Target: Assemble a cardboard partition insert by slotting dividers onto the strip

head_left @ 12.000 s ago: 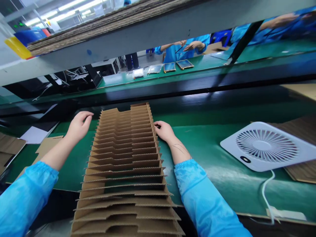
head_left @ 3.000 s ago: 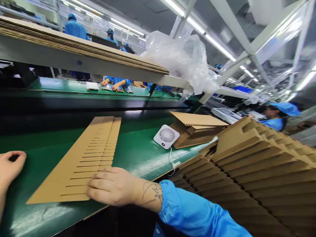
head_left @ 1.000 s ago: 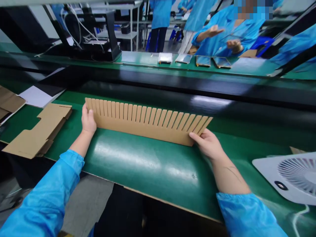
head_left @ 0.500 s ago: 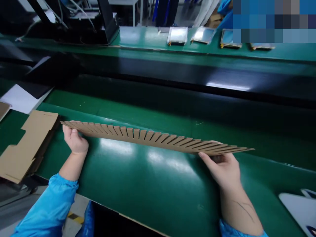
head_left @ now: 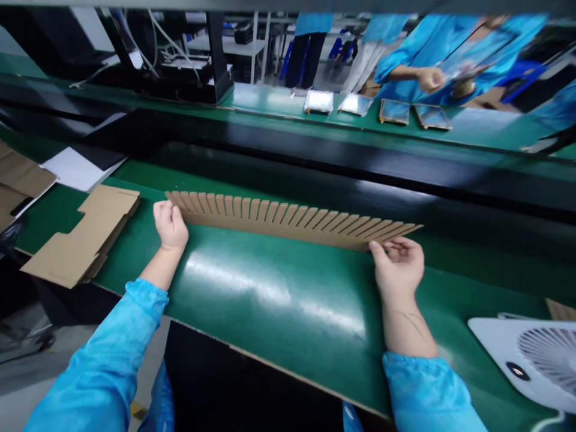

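Note:
A long strip of brown cardboard (head_left: 279, 223), cut with a row of slots along its upper edge, spans the space between my two hands. My left hand (head_left: 171, 225) is closed on its left end. At the other end, my right hand (head_left: 398, 264) pinches the lower edge, thumb in front and fingers behind. The strip stands on edge with its slots upward, over the green tabletop (head_left: 270, 318). Whether its lower edge rests on the surface I cannot tell.
Folded cardboard pieces (head_left: 85, 240) lie at the left, by a white sheet (head_left: 72, 169). A white fan (head_left: 531, 354) is at the right. Across a dark channel (head_left: 306, 147), several flat panels (head_left: 319, 101) lie on the far bench. A co-worker's hand (head_left: 431, 79) is behind them.
The view has tilted up, showing more of the far bench and a co-worker. The strip has turned from lying nearly flat to standing more upright, still held at both ends.

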`<state>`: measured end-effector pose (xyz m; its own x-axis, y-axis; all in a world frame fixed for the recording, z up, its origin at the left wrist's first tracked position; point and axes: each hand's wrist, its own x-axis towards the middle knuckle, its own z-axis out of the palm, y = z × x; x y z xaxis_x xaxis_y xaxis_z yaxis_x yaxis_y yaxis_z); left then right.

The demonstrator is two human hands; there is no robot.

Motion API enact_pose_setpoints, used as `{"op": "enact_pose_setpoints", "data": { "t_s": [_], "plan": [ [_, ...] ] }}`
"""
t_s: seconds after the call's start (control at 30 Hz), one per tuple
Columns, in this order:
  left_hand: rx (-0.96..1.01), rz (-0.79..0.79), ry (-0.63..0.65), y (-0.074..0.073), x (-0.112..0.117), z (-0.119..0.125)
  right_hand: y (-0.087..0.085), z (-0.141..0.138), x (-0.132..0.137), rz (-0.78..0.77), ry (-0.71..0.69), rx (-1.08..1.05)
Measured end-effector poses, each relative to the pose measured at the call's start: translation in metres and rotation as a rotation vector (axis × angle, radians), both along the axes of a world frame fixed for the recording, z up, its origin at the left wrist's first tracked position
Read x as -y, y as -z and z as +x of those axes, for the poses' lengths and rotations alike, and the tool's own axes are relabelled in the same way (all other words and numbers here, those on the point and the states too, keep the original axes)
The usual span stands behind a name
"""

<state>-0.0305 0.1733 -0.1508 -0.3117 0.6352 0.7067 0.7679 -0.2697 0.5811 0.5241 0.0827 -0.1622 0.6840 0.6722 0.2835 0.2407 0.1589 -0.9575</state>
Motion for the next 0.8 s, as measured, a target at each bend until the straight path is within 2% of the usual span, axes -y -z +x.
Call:
{"op": "enact_pose_setpoints", "data": {
  "t_s": [0.13, 0.2, 0.27, 0.33, 0.47, 0.8],
  "plan": [
    [-0.015, -0.011, 0.127, 0.007, -0.006, -0.006, 0.002, 0.005, 0.007, -0.032, 0.087, 0.031],
    [0.012, 0.004, 0.189, 0.014, -0.009, -0.009, 0.004, 0.003, 0.012, -0.018, 0.036, 0.034],
    [0.064, 0.025, 0.219, 0.02, -0.012, -0.012, 0.005, -0.001, 0.017, -0.035, 0.075, 0.03],
    [0.135, 0.044, 0.22, 0.024, -0.014, -0.013, 0.004, -0.008, 0.022, -0.059, 0.093, 0.023],
    [0.27, 0.06, 0.2, 0.028, -0.016, -0.017, 0.0, -0.019, 0.03, -0.028, 0.034, -0.018],
    [0.391, -0.027, 0.22, 0.028, -0.014, -0.023, -0.005, -0.009, 0.034, -0.11, -0.083, -0.083]
  ]
}}
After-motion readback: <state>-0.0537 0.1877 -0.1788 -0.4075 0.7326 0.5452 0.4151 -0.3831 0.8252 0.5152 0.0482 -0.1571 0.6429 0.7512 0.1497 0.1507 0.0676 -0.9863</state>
